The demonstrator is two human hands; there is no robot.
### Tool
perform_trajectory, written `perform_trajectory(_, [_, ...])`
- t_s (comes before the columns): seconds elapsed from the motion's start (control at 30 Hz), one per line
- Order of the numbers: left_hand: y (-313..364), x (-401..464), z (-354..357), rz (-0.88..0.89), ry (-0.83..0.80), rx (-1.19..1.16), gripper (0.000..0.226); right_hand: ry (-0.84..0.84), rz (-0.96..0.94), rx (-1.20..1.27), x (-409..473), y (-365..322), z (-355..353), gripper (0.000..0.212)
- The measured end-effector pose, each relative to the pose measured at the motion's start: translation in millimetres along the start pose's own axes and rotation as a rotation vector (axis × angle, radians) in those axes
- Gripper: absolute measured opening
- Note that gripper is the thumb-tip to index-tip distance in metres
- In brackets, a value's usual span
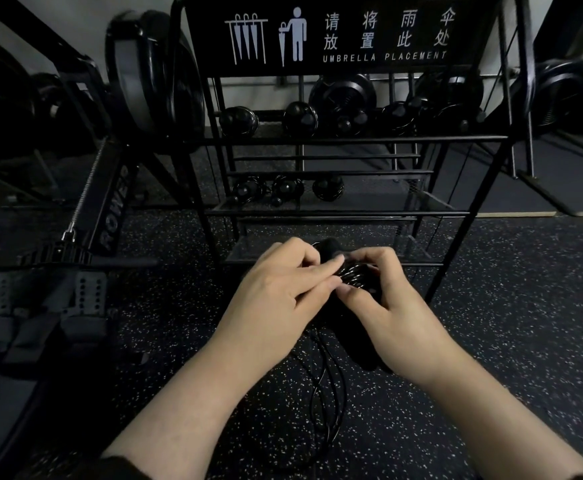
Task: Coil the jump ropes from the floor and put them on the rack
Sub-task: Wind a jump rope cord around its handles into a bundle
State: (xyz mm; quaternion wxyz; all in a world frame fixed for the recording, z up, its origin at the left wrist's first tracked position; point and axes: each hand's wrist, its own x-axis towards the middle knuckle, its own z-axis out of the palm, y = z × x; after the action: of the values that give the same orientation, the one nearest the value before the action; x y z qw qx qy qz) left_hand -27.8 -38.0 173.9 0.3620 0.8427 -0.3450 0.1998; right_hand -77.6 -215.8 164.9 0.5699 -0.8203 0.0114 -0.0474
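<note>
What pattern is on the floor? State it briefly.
Black with small white speckles: the floor shows best in the head view, around both hands.

Two hands are showing, the left hand (pixel 276 289) and the right hand (pixel 383 299), both closing around one coiled jump rope (pixel 354 275); at least two loose strands (pixel 328 393) are hanging below. One black rack (pixel 335 140) is standing ahead, carrying one umbrella sign (pixel 338 36). Three rope bundles are sitting on its lower shelf (pixel 283 188). The upper shelf (pixel 269 119) is holding at least two clear ones; the rest are blurring into the weight plates behind, so that count is staying uncertain. One rower (pixel 113 209) is sitting at left.
</note>
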Motion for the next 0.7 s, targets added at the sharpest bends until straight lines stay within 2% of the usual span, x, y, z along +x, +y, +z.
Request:
perform_trajectory(0.1, [0.2,-1.4,0.6,-0.019,-0.051,-0.008,0.038,0.008,-0.046,-0.035,0.1,-0.6,1.2,0.028])
perform_trajectory(0.2, [1.1,0.0,0.3,-0.075,-0.018,-0.076,0.031,0.018,-0.085,0.013,-1.4,-2.4,4.1,0.027])
perform_trajectory(0.37, [4.8,2.6,-3.2,-0.195,0.014,-0.234,0.021,0.014,-0.161,-0.035,-2.6,-7.0,0.6,0.009])
perform_trajectory(0.47, [4.7,0.6,-2.1,-0.166,0.052,-0.183,0.018,0.001,-0.163,-0.025,-1.4,-4.3,0.7,0.007])
perform_trajectory(0.57, [1.2,-0.3,0.4,-0.052,0.042,-0.009,0.018,-0.034,-0.169,-0.064,0.9,2.0,1.5,0.008])
perform_trajectory(0.7, [1.0,-3.4,1.4,0.027,-0.039,0.113,0.032,-0.036,-0.148,-0.069,-1.2,1.5,2.5,0.009])
